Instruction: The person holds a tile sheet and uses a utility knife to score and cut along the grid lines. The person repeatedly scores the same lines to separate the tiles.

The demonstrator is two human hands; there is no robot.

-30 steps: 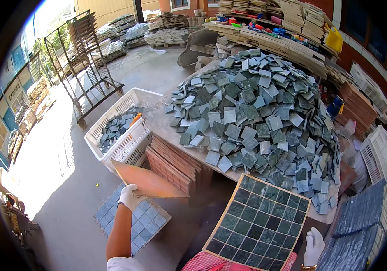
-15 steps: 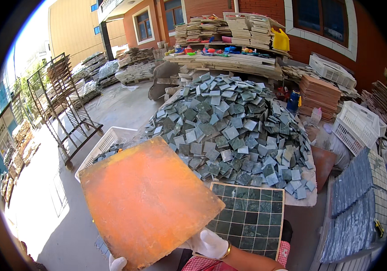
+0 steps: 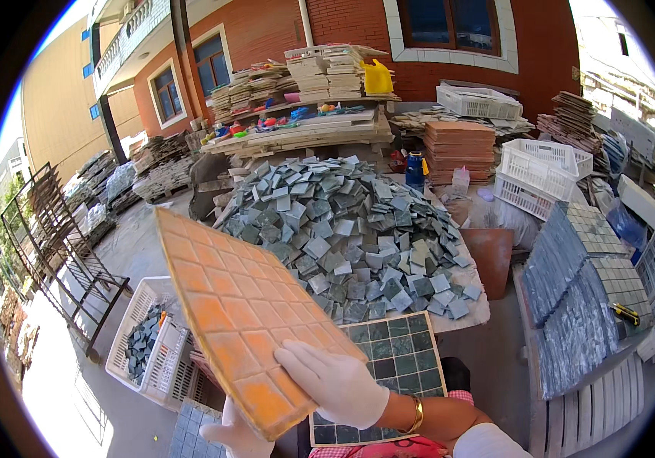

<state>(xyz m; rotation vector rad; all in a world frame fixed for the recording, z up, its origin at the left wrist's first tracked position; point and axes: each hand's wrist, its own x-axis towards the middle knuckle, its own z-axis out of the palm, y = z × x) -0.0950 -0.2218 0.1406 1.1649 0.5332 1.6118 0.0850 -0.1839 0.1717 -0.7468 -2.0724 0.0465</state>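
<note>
A square orange tile mold (image 3: 243, 294) with raised ridges in a grid is tilted up in front of me, its gridded face showing. My left hand (image 3: 237, 437), in a white glove, grips its lower left edge. White-gloved as well, my right hand (image 3: 335, 384) holds the lower right side, fingers laid on the grid and thumb hidden. Behind the mold, at my lap, a second mold filled with dark green square tiles (image 3: 402, 353) is partly covered. One tile in it looks darker. Beyond it rises a large heap of loose grey-green tiles (image 3: 342, 237).
At the left stands a white crate (image 3: 125, 359) with small tile pieces, near a metal rack trolley (image 3: 60, 259). Stacked tile sheets (image 3: 572, 305) sit on a pallet at the right, a yellow cutter knife (image 3: 625, 314) on top. White crates (image 3: 541, 164) and reddish slabs (image 3: 459, 153) stand behind.
The mold has turned from its smooth orange back to its gridded face and tilted more upright. My right hand now lies over the gridded face. The view has swung to the right.
</note>
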